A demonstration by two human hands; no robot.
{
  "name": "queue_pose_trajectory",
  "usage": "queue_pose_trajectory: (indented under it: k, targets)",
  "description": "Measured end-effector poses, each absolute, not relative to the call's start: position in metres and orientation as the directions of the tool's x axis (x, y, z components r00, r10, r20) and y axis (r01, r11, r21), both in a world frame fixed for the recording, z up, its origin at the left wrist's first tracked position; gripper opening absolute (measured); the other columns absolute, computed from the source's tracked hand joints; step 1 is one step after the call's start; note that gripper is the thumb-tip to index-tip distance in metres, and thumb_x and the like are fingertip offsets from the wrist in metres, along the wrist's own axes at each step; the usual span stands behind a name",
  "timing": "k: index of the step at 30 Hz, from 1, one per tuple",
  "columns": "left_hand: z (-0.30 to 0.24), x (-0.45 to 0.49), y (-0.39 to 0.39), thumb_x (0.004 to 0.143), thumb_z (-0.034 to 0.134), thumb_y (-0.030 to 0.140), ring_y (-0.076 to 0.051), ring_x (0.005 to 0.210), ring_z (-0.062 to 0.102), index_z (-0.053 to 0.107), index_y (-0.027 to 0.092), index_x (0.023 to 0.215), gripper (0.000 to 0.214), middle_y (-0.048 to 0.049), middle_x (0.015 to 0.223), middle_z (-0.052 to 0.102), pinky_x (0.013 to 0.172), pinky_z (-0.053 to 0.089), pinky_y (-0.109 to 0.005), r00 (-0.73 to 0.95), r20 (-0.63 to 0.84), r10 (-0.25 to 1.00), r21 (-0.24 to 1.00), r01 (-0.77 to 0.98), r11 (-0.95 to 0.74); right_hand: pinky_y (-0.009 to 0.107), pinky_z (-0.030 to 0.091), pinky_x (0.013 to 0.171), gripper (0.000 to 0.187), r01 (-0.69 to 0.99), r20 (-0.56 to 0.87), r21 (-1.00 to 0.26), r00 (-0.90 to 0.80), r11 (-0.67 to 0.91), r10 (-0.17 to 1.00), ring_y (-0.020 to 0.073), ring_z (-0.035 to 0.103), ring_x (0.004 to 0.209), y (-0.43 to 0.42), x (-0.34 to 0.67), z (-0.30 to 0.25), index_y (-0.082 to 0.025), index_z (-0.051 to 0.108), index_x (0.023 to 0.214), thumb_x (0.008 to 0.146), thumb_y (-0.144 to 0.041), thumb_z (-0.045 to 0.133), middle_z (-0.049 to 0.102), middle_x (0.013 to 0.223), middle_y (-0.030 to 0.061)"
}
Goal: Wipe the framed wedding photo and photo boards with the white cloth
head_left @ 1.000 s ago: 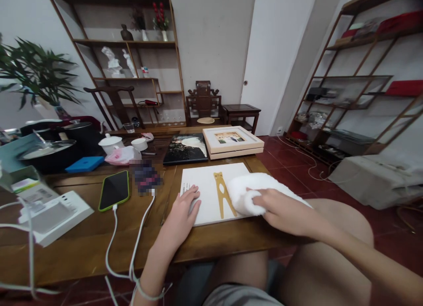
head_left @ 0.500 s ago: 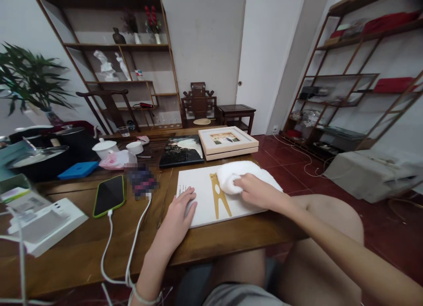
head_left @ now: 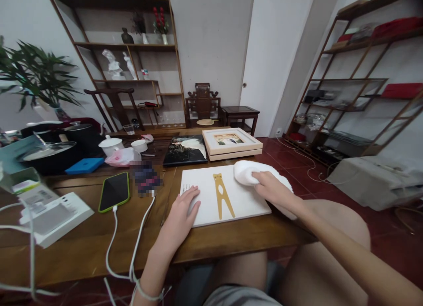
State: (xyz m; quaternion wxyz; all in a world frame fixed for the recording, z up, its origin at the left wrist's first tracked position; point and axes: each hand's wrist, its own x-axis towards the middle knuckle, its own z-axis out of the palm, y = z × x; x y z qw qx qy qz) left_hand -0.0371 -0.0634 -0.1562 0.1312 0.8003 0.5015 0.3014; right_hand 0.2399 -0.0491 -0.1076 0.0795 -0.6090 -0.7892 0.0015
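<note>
A white rectangular board [head_left: 201,209] lies flat at the table's front edge, with small dark print along its left side. On its middle is a flat golden cat-shaped piece [head_left: 218,189] with two long legs. My left hand [head_left: 185,207] rests on the board's left edge, fingers stretched out and holding nothing. A bunched white towel [head_left: 244,171] is gripped in my right hand [head_left: 269,187] over the board's right side. Part of the towel hangs past the board's right edge, under my wrist.
Behind the board lie stacked wooden picture frames [head_left: 231,154] and a dark picture panel [head_left: 180,154]. To the left are a phone [head_left: 114,191] on a white cable [head_left: 114,235], a white box [head_left: 66,218], a blue case [head_left: 84,165] and a black pot [head_left: 49,158].
My right hand and the towel have moved right, away from the golden piece, uncovering more of the board. My left hand stays on the board's left edge. The view has shifted slightly.
</note>
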Motion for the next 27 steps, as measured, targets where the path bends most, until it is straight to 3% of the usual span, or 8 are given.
queue_pose_trajectory:
  k: [3,6,10,13,17,21,24,27]
  targets:
    - [-0.158,-0.039,-0.061,0.088,0.044,0.027,-0.023,0.121,0.049,0.053,0.015,0.116,0.032,-0.0122,0.127,0.056,0.104,0.036,-0.043,0.308,0.400,0.863,0.519,0.700,-0.491,0.031,0.037,0.065,0.029,0.953,0.159,-0.082,-0.277,0.292,0.948,0.0242,0.058,0.077,-0.021,0.211,-0.107,-0.012,0.057,0.085,0.070,-0.004,0.034,0.063,0.084,0.0155]
    - [-0.159,-0.042,-0.057,0.089,0.040,0.027,-0.023,0.117,0.051,0.051,0.012,0.116,0.033,-0.0149,0.122,0.057,0.101,0.038,-0.041,0.245,0.481,0.841,0.514,0.699,-0.498,0.032,0.039,0.076,0.032,0.890,0.160,-0.081,-0.432,0.448,0.887,0.0241,0.058,0.091,-0.012,0.171,-0.106,-0.013,0.060,0.088,0.068,-0.003,0.038,0.064,0.096,0.0150]
    - [-0.160,-0.046,-0.054,0.089,0.034,0.024,-0.026,0.107,0.055,0.051,0.008,0.113,0.034,-0.0181,0.113,0.058,0.095,0.041,-0.043,0.100,0.523,0.847,0.524,0.746,-0.412,0.038,0.031,0.095,0.028,0.683,0.151,-0.069,-0.714,0.727,0.684,0.0253,0.047,0.115,-0.037,0.139,-0.105,-0.015,0.064,0.084,0.067,-0.005,0.045,0.064,0.103,0.0136]
    - [-0.161,-0.046,-0.057,0.087,0.035,0.024,-0.030,0.104,0.054,0.050,0.006,0.116,0.037,-0.0187,0.108,0.059,0.091,0.042,-0.045,0.003,0.449,0.894,0.520,0.813,-0.264,0.042,0.031,0.098,0.029,0.574,0.145,-0.127,-0.796,0.809,0.587,0.0252,0.048,0.116,-0.073,0.153,-0.101,-0.015,0.065,0.083,0.066,-0.004,0.044,0.064,0.107,0.0165]
    - [-0.158,-0.044,-0.063,0.087,0.038,0.028,-0.032,0.101,0.055,0.049,0.007,0.119,0.040,-0.0187,0.102,0.061,0.087,0.043,-0.046,-0.067,0.334,0.940,0.492,0.863,-0.114,0.034,0.038,0.091,0.032,0.689,0.155,-0.254,-0.664,0.679,0.731,0.0222,0.051,0.113,-0.100,0.208,-0.103,-0.019,0.063,0.073,0.059,-0.001,0.040,0.065,0.107,0.0099]
    - [-0.155,-0.041,-0.066,0.088,0.037,0.030,-0.032,0.102,0.055,0.049,0.008,0.119,0.040,-0.0191,0.108,0.060,0.089,0.042,-0.046,-0.062,0.318,0.946,0.513,0.851,-0.116,0.038,0.040,0.084,0.027,0.866,0.296,-0.216,-0.382,0.451,0.875,0.0259,0.055,0.099,-0.085,0.259,-0.124,-0.019,0.056,0.069,0.058,-0.004,0.037,0.065,0.101,0.0100]
    - [-0.154,-0.037,-0.066,0.088,0.038,0.031,-0.030,0.107,0.055,0.051,0.012,0.117,0.037,-0.0164,0.111,0.062,0.092,0.040,-0.046,-0.028,0.300,0.954,0.607,0.777,-0.168,0.034,0.041,0.073,0.019,0.894,0.349,-0.250,-0.276,0.372,0.896,0.0235,0.056,0.079,-0.071,0.272,-0.139,-0.021,0.047,0.060,0.059,-0.006,0.036,0.065,0.086,0.0081]
    - [-0.152,-0.030,-0.065,0.085,0.045,0.033,-0.028,0.109,0.055,0.052,0.016,0.116,0.036,-0.0137,0.110,0.065,0.095,0.037,-0.046,-0.056,0.244,0.968,0.762,0.628,-0.156,0.032,0.041,0.070,0.016,0.864,0.359,-0.305,-0.286,0.401,0.889,0.0219,0.055,0.074,-0.067,0.270,-0.144,-0.022,0.043,0.058,0.058,-0.007,0.036,0.065,0.095,0.0090]
